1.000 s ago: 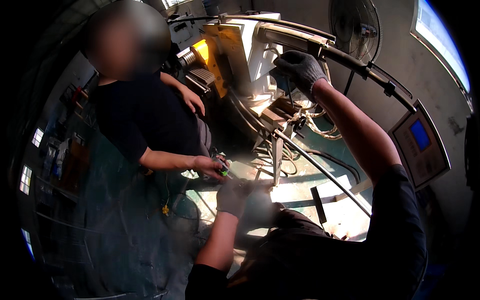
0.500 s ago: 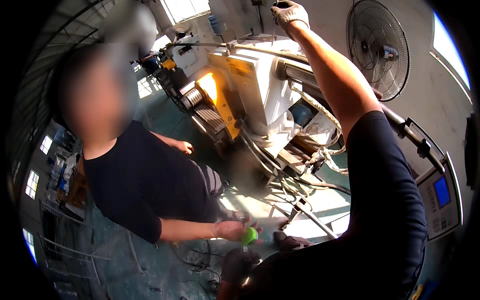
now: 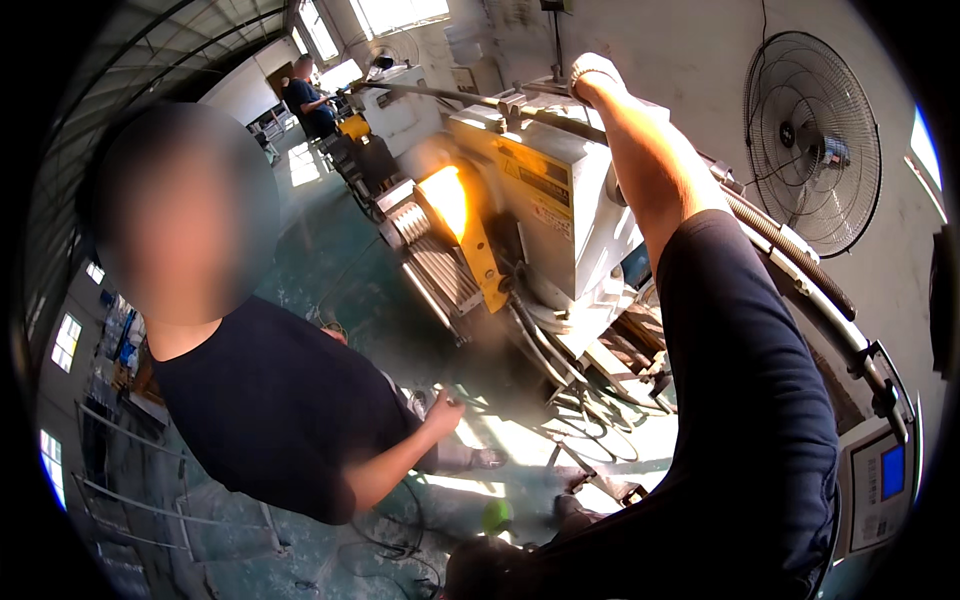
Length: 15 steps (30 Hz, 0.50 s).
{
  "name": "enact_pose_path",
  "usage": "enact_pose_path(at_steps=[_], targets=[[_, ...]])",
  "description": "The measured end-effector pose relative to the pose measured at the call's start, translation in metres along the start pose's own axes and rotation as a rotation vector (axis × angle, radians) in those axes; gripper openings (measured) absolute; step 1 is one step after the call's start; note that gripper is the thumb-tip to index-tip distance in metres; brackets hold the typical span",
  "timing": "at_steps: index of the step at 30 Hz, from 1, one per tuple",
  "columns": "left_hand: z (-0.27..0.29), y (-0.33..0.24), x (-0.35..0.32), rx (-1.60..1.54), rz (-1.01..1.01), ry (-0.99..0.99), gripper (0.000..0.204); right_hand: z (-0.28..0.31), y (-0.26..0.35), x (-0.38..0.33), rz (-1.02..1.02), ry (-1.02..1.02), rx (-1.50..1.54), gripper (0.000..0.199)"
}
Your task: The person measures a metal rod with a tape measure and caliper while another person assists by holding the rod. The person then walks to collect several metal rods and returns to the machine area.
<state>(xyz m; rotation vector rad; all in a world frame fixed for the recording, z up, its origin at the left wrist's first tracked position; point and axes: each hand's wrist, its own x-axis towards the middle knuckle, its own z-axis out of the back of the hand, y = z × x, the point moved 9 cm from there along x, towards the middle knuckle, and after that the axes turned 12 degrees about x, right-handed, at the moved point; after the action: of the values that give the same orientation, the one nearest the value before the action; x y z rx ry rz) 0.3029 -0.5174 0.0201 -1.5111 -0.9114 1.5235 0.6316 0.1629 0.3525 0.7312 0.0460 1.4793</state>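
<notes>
**Guide:** Looking down, we see a big white and yellow machine [image 3: 545,200] filling the middle of a workshop; we place everything else by it. Our right arm, in a dark sleeve, stretches up across its right side.

**Listener:** Where does that arm end?

**Guide:** Our right hand [image 3: 592,75], in a light work glove, sits at the machine's top edge, on or just at a long metal bar [image 3: 450,95] that runs over the machine. We cannot tell whether the fingers are curled round the bar or only resting there.

**Listener:** And our left hand?

**Guide:** We cannot find it with any certainty; the bottom of the view below the machine is dark.

**Listener:** Anyone else?

**Guide:** Left of the machine a co-worker [image 3: 270,400] in a dark shirt stands close, one fist [image 3: 445,412] closed near the machine's base. Right of the machine a round fan [image 3: 815,140] hangs on the wall. Below the machine, near cables on the floor, a small green object [image 3: 496,516] shows.
</notes>
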Motion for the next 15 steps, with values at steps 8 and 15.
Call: enact_pose_path(at_steps=[8,15], targets=[[0.019,0.000,0.015,-0.316,0.113,0.062,0.014,0.003,0.003,0.009,0.069,-0.051,-0.128,0.031],[0.077,-0.032,0.036,-0.529,-0.089,0.096,0.013,-0.003,0.198,-0.347,0.385,0.582,0.805,0.039]])
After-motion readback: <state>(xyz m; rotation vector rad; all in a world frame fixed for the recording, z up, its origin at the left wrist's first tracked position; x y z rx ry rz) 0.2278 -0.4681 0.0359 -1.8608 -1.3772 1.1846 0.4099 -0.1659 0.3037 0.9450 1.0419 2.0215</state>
